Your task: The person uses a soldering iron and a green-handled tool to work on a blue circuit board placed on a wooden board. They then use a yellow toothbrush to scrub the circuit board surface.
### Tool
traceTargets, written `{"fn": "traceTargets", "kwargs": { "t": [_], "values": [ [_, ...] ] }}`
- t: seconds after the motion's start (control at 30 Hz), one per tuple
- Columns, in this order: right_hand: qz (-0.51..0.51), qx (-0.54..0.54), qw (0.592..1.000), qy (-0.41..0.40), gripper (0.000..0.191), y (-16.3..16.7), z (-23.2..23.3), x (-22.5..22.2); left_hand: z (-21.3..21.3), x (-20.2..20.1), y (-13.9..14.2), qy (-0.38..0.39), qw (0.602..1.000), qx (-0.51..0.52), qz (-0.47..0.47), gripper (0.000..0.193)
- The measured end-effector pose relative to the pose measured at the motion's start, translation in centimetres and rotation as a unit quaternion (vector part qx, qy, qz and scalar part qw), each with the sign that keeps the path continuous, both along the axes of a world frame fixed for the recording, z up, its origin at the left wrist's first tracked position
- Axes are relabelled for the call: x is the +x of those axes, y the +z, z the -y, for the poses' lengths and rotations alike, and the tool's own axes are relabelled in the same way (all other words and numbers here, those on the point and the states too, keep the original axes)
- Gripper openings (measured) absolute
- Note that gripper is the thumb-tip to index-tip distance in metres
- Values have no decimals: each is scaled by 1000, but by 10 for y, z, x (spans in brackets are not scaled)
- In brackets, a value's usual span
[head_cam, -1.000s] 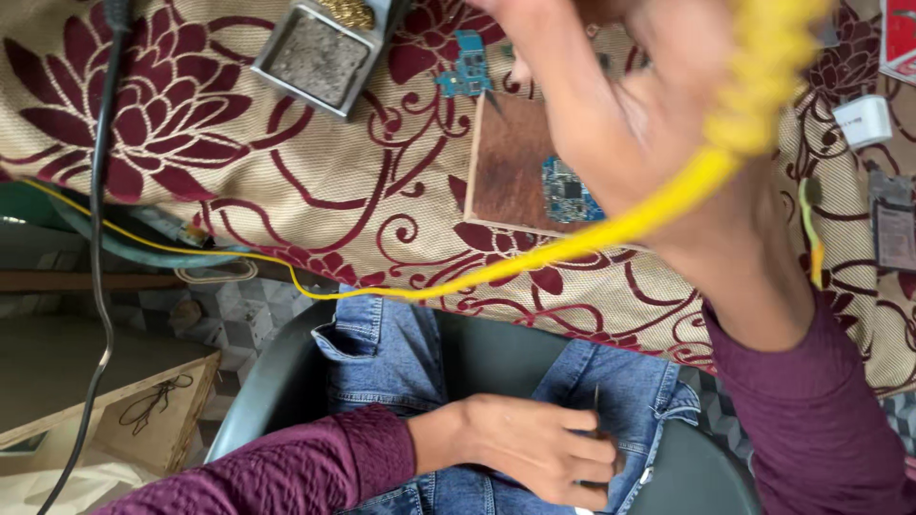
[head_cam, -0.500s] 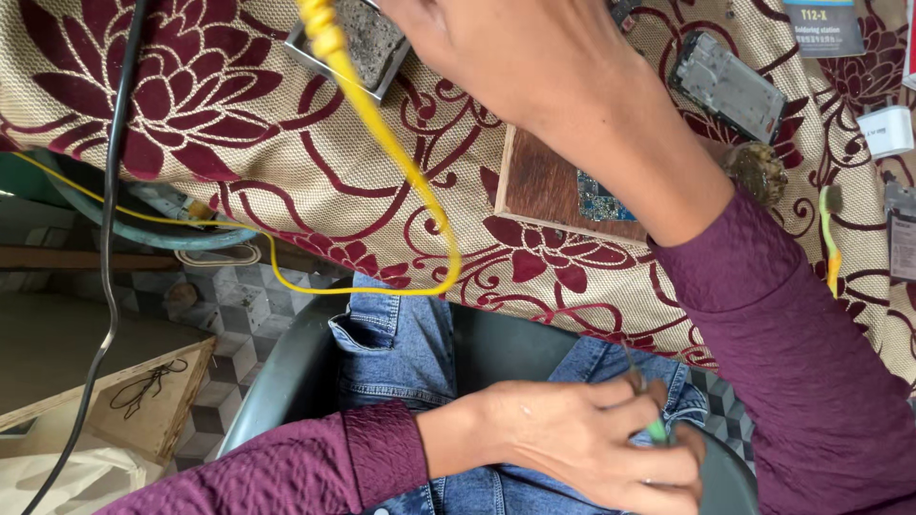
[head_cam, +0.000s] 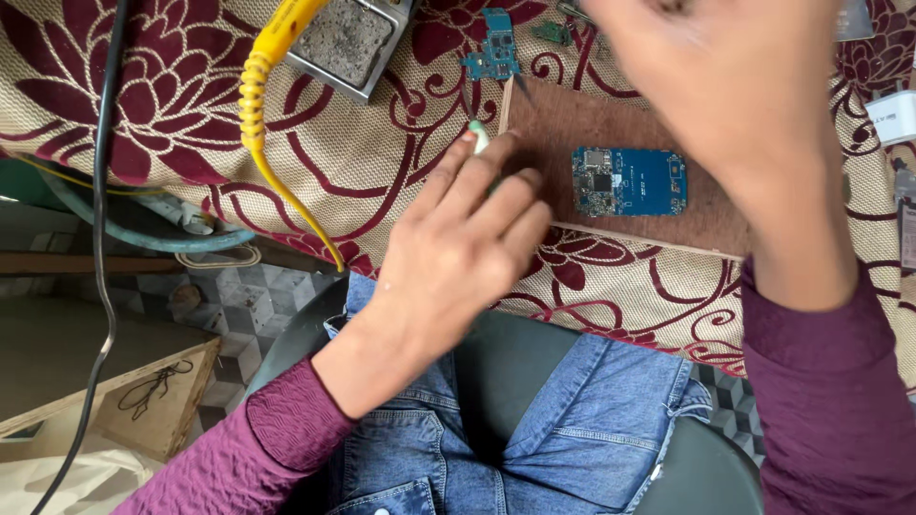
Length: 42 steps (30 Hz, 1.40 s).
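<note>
Floral cloth (head_cam: 172,105) over the bench, wooden board (head_cam: 572,143) on it. Blue circuit board (head_cam: 630,181) lies flat on the wood, long axis left-right — just right of left hand (head_cam: 458,248), which pinches a small pale tool (head_cam: 478,136). Right hand (head_cam: 735,86) above, blurred — grip unclear.

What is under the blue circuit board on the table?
The blue circuit board lies flat on a brown wooden board, which rests on the flowered tablecloth. The right hand covers the wooden board's upper right part, so what lies there cannot be seen.
</note>
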State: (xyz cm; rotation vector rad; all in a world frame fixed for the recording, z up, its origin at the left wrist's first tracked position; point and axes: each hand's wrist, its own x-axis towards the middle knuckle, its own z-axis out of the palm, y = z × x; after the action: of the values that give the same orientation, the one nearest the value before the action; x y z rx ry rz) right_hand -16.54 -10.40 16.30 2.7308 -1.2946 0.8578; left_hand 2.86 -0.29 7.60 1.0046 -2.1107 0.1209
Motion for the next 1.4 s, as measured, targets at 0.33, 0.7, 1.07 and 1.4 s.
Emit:
{"fn": "traceTargets", "kwargs": {
  "t": [0.33,0.7,1.07,1.4],
  "values": [
    [2,173,985,-18,71,-7,-42,-69,2,14,-3,-31,984,165,-52,23],
    [-162,370,908,-112,129,-14,-43,-65,18,25,-11,-72,937,255,-226,45],
    [-143,297,944,-5,115,-10,-36,-59,18,24,-17,-3,939,202,-279,37],
    [-5,203,976,-81,105,-37,-71,-58,16,23,-18,-9,939,181,-294,20]
  ]
}}
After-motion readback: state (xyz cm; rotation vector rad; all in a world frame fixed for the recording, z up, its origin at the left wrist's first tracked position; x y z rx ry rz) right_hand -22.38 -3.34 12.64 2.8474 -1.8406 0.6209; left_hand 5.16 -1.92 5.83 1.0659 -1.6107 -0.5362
